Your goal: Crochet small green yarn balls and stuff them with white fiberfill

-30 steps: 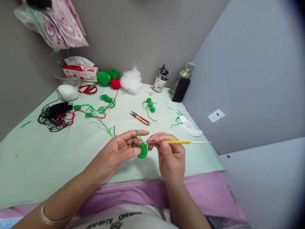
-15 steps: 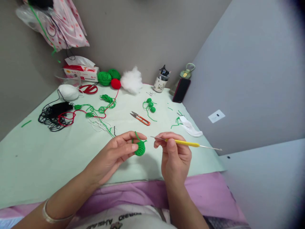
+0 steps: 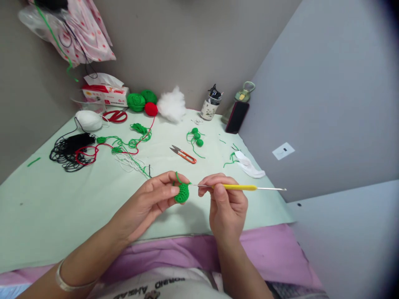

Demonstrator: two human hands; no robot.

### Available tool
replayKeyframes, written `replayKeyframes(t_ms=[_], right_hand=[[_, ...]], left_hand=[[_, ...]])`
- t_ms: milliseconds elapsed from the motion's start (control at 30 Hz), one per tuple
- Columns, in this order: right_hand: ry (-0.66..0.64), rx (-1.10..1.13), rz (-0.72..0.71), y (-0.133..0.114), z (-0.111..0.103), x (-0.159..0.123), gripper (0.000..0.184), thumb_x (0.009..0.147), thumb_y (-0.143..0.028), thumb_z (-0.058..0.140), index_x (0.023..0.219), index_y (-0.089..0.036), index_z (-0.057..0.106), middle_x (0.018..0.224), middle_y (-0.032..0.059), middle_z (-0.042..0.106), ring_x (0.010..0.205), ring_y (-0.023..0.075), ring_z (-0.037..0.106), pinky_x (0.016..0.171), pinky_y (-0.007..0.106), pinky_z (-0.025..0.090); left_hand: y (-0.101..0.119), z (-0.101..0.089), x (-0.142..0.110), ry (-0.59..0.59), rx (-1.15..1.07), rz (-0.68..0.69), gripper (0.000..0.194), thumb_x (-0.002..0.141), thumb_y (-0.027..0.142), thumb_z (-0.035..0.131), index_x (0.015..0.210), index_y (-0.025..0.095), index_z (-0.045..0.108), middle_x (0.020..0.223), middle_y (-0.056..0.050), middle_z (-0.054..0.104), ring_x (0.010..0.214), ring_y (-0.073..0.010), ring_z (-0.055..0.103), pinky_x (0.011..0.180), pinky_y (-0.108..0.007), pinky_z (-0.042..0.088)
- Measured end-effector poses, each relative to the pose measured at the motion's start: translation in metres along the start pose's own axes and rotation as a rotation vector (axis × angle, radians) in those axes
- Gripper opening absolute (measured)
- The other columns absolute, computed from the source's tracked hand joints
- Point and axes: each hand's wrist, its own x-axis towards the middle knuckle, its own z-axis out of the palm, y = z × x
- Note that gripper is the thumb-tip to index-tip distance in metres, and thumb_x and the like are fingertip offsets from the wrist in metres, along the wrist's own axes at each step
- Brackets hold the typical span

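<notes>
Between the thumb and fingers of my left hand (image 3: 158,193) is a small green crochet piece (image 3: 182,193), rounded at its lower end. A strand of green yarn loops up over my left index finger. My right hand (image 3: 229,203) grips a yellow-handled crochet hook (image 3: 238,187), held nearly level with metal tips at both ends. The hook's left tip reaches the upper right edge of the green piece; whether it sits inside a stitch is too small to tell. Both hands are above the near part of the table.
Orange thread snips (image 3: 183,154) lie beyond my hands, near small green balls (image 3: 197,136). Tangled yarn (image 3: 76,145) spreads at left. Yarn balls (image 3: 136,102), white stuffing (image 3: 172,104), a pen cup (image 3: 210,109) and a phone (image 3: 237,118) line the back. White fabric (image 3: 249,164) lies at right.
My right hand has moved slightly left, bringing the hook's tip from just apart to the edge of the green piece. My left hand has barely shifted.
</notes>
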Motion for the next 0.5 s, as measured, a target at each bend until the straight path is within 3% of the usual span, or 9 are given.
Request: replayKeyframes(t_ms=[300, 500], right_hand=[[-0.003, 0.012, -0.01, -0.0002, -0.0003, 0.0004, 0.017, 0.101, -0.024, 0.058, 0.094, -0.022, 0.073, 0.083, 0.0033, 0.068, 0.072, 0.0159, 0.063, 0.065, 0.033, 0.052], [0.02, -0.039, -0.119, 0.0002, 0.0032, -0.0011, 0.018, 0.101, -0.019, 0.057, 0.097, -0.023, 0.075, 0.084, 0.0027, 0.07, 0.074, 0.0158, 0.063, 0.064, 0.031, 0.05]], left_hand=[[-0.0008, -0.0001, -0.0003, -0.005, 0.0, -0.004, 0.012, 0.088, 0.027, 0.074, 0.098, 0.02, 0.076, 0.091, -0.001, 0.06, 0.082, -0.0107, 0.054, 0.078, -0.019, 0.047], [-0.0011, -0.0011, -0.001, 0.007, 0.015, 0.001, 0.014, 0.086, 0.027, 0.076, 0.098, 0.02, 0.075, 0.092, -0.001, 0.06, 0.083, -0.0113, 0.053, 0.078, -0.02, 0.047]])
